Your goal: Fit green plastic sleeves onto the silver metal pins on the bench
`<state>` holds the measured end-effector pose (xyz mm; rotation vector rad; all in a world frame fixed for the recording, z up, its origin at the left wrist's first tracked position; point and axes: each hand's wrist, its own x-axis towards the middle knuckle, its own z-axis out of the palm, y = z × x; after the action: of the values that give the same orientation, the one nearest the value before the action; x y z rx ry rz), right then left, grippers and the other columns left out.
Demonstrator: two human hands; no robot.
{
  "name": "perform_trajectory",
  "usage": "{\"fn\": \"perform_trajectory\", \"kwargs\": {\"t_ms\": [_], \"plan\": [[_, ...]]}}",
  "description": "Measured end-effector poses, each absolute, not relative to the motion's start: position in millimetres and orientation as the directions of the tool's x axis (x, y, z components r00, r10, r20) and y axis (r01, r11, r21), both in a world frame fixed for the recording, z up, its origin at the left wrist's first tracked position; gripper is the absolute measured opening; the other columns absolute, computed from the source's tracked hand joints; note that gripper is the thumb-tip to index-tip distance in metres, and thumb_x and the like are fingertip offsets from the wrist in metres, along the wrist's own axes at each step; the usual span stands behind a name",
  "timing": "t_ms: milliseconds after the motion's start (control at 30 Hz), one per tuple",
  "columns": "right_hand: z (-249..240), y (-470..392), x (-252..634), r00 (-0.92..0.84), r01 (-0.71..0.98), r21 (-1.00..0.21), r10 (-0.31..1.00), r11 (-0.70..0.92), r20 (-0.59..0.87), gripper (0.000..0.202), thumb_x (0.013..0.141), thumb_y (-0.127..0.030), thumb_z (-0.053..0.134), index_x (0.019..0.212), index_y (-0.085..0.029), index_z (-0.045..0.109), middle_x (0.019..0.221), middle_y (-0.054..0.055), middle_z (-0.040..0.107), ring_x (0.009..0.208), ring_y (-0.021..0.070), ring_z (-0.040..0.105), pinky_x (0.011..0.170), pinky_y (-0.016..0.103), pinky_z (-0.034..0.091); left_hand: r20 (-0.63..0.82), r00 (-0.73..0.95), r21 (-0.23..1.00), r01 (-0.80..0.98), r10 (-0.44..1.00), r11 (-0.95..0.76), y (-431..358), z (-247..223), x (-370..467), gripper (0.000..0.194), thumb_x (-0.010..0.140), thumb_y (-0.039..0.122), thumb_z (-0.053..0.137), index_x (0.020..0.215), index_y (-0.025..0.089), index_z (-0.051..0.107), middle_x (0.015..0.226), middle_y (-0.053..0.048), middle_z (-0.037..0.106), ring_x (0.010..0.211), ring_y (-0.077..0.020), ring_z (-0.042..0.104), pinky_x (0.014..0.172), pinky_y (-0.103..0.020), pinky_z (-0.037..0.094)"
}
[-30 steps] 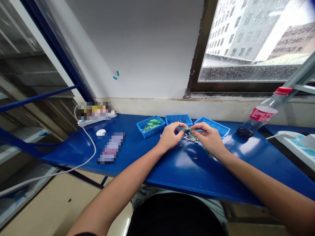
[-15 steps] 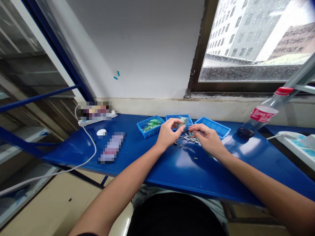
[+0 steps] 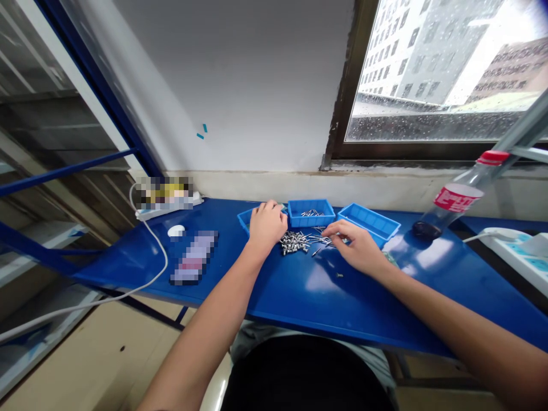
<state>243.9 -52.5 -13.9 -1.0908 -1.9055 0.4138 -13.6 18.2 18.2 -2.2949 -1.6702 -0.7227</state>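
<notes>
My left hand [image 3: 269, 225] is over the left blue bin [image 3: 245, 218], its back towards me and its fingers curled. A pale green edge of a small plastic bag [image 3: 281, 206] shows by its fingers; the rest is hidden. My right hand [image 3: 355, 242] has its fingers bent and thumb apart, fingertips at a loose pile of thin metal pins [image 3: 320, 237]. Between my hands lies a heap of short metal screws [image 3: 294, 242]. The middle blue bin [image 3: 310, 221] holds several pins. One small screw [image 3: 339, 275] lies alone nearer me.
A right blue bin [image 3: 379, 228] stands behind my right hand. Clear plastic [image 3: 390, 258] shows by my right wrist. A bottle [image 3: 456, 197] with dark liquid stands at the right, near a power strip [image 3: 514, 248]. A white cable [image 3: 165, 257] crosses the table's left side.
My left hand has moved left with the small plastic bag, from in front of the middle bin to over the left bin. The screw heap is now uncovered. My right hand has shifted slightly left and down.
</notes>
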Motion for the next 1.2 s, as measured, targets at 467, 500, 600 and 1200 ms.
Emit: {"fn": "perform_trajectory", "kwargs": {"t_ms": [467,500,600,1200], "plan": [[-20,-48,242,-0.580,0.549,-0.406,0.683,0.730,0.444,0.023,0.100,-0.030,0.068,0.120,-0.032,0.079,0.114,0.007,0.079,0.112,0.0315,0.066,0.103,0.057,0.056,0.554,0.236,0.173,0.905,0.798,-0.388,20,5,-10,0.053,0.100,0.057,0.060,0.134,0.018,0.071,0.132,-0.022,0.068,0.122,-0.0445,0.055,0.106,-0.061,0.039],[-20,-47,243,-0.577,0.547,-0.414,0.686,0.727,0.443,0.022,0.100,-0.029,0.068,0.118,-0.032,0.080,0.113,0.007,0.079,0.112,0.0313,0.067,0.103,0.057,0.056,0.555,0.226,0.183,0.905,0.800,-0.383,20,6,-10,0.053,0.100,0.059,0.060,0.131,0.018,0.072,0.130,-0.023,0.068,0.122,-0.0455,0.055,0.106,-0.062,0.038],[-20,-45,244,-0.568,0.534,-0.437,0.690,0.724,0.448,0.020,0.099,-0.026,0.068,0.114,-0.031,0.081,0.111,0.007,0.080,0.110,0.0307,0.067,0.101,0.056,0.057,0.557,0.199,0.195,0.912,0.806,-0.360,19,8,-10,0.052,0.100,0.060,0.058,0.122,0.016,0.077,0.127,-0.024,0.067,0.123,-0.0465,0.054,0.106,-0.064,0.037],[-20,-42,243,-0.608,0.555,-0.355,0.659,0.752,0.443,0.022,0.094,-0.013,0.064,0.103,-0.028,0.077,0.100,0.006,0.079,0.102,0.0293,0.066,0.092,0.048,0.057,0.659,0.340,0.209,0.774,0.671,-0.598,8,13,5,0.043,0.102,0.038,0.060,0.139,0.016,0.064,0.153,-0.019,0.056,0.152,-0.0397,0.038,0.127,-0.060,0.029]]}}
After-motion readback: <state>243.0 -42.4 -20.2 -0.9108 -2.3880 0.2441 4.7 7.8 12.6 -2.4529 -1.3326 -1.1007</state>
